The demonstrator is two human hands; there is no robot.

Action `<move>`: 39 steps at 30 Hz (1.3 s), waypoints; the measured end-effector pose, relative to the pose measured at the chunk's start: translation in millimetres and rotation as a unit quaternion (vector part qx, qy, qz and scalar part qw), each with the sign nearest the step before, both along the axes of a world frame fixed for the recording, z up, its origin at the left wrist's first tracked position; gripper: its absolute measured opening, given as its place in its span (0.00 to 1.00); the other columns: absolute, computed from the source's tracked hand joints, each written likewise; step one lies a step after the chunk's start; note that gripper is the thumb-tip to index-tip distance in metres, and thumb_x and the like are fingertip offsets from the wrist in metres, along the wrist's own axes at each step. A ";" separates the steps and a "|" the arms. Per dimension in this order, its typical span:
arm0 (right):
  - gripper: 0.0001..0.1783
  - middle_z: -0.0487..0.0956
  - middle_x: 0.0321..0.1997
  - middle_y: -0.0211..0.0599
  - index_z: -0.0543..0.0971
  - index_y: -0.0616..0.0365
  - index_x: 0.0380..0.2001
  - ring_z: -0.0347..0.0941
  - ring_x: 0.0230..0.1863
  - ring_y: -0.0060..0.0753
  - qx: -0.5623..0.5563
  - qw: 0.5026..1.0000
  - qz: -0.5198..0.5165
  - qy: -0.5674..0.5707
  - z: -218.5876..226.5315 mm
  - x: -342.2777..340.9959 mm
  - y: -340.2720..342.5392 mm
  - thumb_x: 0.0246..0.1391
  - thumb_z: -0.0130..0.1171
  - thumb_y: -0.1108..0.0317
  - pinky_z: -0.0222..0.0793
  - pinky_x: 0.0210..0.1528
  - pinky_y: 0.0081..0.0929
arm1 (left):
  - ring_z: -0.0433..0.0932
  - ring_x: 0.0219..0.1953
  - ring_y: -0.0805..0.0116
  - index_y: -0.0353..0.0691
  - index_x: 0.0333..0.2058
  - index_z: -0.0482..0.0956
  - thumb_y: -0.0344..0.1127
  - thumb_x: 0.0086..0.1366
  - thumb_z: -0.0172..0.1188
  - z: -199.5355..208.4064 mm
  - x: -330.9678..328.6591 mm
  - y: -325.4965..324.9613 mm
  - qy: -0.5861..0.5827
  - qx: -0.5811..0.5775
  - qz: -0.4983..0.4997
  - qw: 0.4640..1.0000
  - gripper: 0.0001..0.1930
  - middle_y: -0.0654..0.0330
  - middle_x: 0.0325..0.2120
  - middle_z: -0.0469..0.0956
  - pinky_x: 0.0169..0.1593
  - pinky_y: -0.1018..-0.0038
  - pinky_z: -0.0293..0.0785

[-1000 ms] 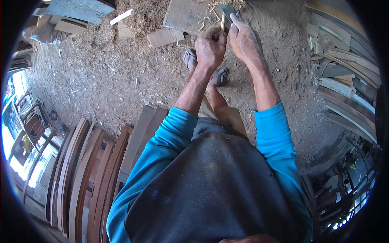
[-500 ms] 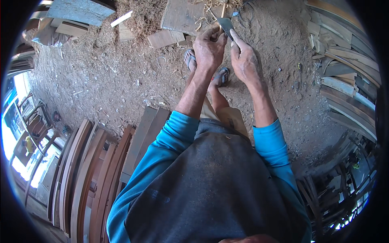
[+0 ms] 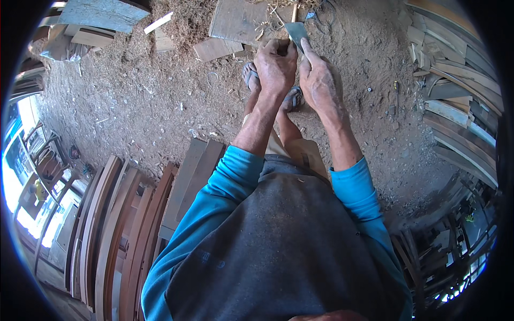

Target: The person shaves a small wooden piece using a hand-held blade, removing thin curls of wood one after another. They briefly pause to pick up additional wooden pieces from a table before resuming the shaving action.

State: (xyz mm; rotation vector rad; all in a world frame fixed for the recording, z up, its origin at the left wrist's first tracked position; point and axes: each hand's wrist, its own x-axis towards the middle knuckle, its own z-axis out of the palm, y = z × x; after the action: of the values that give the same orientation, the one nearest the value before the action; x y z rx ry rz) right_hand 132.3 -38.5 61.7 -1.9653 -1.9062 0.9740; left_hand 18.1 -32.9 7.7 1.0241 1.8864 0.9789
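My left hand (image 3: 274, 65) is closed round a thin pale wooden strip (image 3: 294, 12), which sticks out beyond my fingers toward the top of the view. My right hand (image 3: 321, 84) grips a broad, flat grey metal blade (image 3: 297, 33), its index finger stretched along the face. The blade lies against the strip, just beyond my left fingertips. Its handle, if it has one, is hidden in my palm. Curled wood shavings (image 3: 263, 27) lie on and around a wide wooden board (image 3: 235, 21) beyond my hands.
My sandalled feet (image 3: 292, 100) stand on dusty ground strewn with sawdust. Long curved timbers (image 3: 110, 224) are stacked at lower left, with more planks (image 3: 463, 107) piled at right. A small board piece (image 3: 217, 49) and a pale offcut (image 3: 158, 23) lie ahead.
The blade and my right hand have shifted slightly left and toward the left hand, the blade now tilted more upright. My left hand has barely moved and keeps its grip.
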 end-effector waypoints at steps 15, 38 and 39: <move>0.25 0.85 0.35 0.58 0.76 0.56 0.64 0.84 0.39 0.59 0.031 0.999 -0.025 -0.016 -8.5 -2.9 47.9 0.70 0.48 0.58 0.80 0.44 0.50 | 0.86 0.31 0.56 0.30 0.34 0.87 0.33 0.62 0.69 5.2 3.5 3.1 -0.054 0.001 0.029 0.998 0.10 0.45 0.28 0.86 0.40 0.63 0.81; 0.27 0.82 0.39 0.56 0.72 0.46 0.69 0.84 0.40 0.61 0.032 0.992 0.037 -0.113 -13.5 -8.3 2.2 0.70 0.52 0.57 0.81 0.42 0.53 | 0.85 0.28 0.55 0.29 0.28 0.85 0.35 0.59 0.72 -0.9 -1.3 2.5 -0.031 0.003 0.029 0.999 0.12 0.45 0.26 0.85 0.37 0.62 0.80; 0.26 0.83 0.39 0.56 0.72 0.46 0.69 0.84 0.41 0.61 0.026 0.992 0.038 -0.117 -12.3 -9.1 4.7 0.70 0.51 0.57 0.80 0.42 0.53 | 0.85 0.28 0.55 0.29 0.28 0.84 0.35 0.59 0.72 -1.8 -1.1 2.3 -0.035 0.003 0.033 0.999 0.12 0.45 0.26 0.85 0.37 0.62 0.80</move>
State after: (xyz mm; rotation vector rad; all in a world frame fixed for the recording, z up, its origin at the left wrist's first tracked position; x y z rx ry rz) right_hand 123.2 -33.8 49.4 -2.0695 -2.1196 0.7308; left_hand 17.0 -30.6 5.9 0.9255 1.8705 1.0451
